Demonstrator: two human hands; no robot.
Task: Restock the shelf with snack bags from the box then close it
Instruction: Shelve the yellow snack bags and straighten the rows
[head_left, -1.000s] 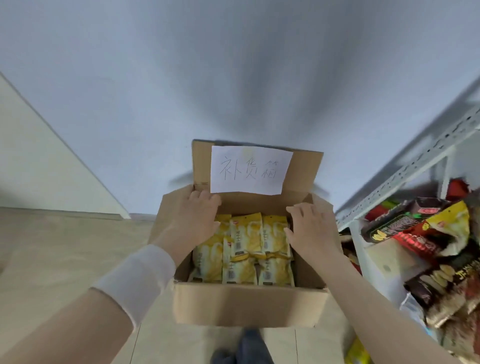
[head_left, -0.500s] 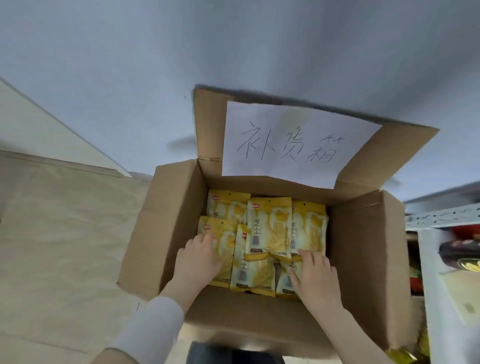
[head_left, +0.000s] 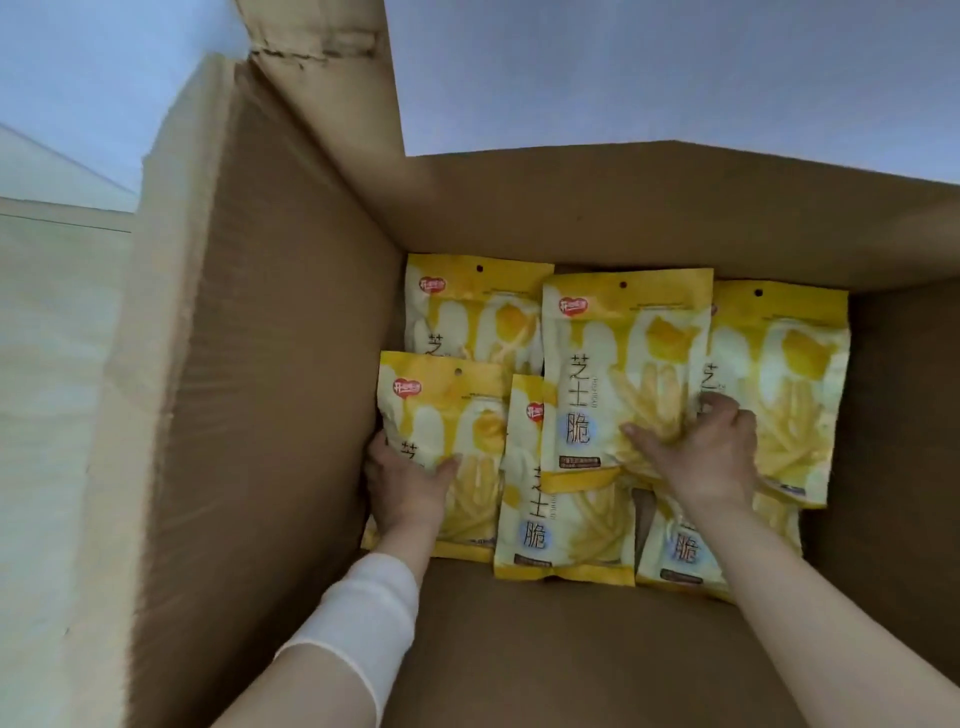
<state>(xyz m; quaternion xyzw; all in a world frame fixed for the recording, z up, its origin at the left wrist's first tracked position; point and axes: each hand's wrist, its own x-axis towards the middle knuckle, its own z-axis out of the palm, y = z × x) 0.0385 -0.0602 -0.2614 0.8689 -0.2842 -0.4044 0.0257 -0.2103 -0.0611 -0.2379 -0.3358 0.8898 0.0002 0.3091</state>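
Note:
An open cardboard box (head_left: 270, 395) fills the head view, with several yellow snack bags lying flat inside. My left hand (head_left: 405, 486) grips the front-left bag (head_left: 452, 421) by its left edge, thumb on its face. My right hand (head_left: 698, 457) holds the middle bag (head_left: 618, 364), which lies on top of the others, with my fingers curled over its lower right part. More bags lie at the back left (head_left: 467, 306), at the right (head_left: 784, 374) and at the front middle (head_left: 556, 525). The shelf is out of view.
The box's left flap (head_left: 171, 364) stands up tall beside my left arm, and the back flap (head_left: 322, 67) rises at the top. A pale floor (head_left: 47, 364) shows to the left, a grey wall behind.
My head has dropped much closer to the box, so the paper label and the shelf have left the view. Both hands went from the box's rim down onto the bags and took hold of them.

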